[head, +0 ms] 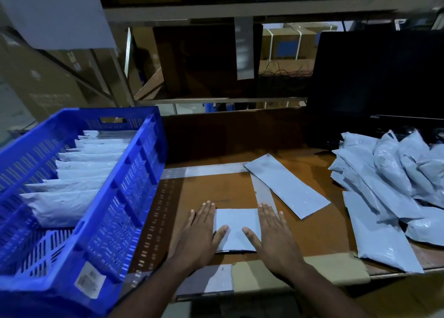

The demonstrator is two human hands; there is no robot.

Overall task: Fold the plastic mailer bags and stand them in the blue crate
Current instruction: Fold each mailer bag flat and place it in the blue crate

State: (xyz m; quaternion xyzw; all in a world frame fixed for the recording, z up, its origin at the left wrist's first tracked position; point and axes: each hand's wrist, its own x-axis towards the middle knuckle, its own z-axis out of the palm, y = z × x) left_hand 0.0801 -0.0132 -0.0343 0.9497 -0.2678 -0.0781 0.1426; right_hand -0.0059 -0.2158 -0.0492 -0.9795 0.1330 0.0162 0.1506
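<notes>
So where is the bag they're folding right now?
The folded bag lies flat on the table at the bottom middle of the head view, pressed between the left hand and right hand, right of the blue crate.

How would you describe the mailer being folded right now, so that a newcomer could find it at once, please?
Start at the blue crate on the left, then look right along the brown table. The folded mailer lies flat near the front edge, pressed between the left hand and right hand. Unlike the long mailer behind it and the pile at right, it is a small squarish piece.
</notes>
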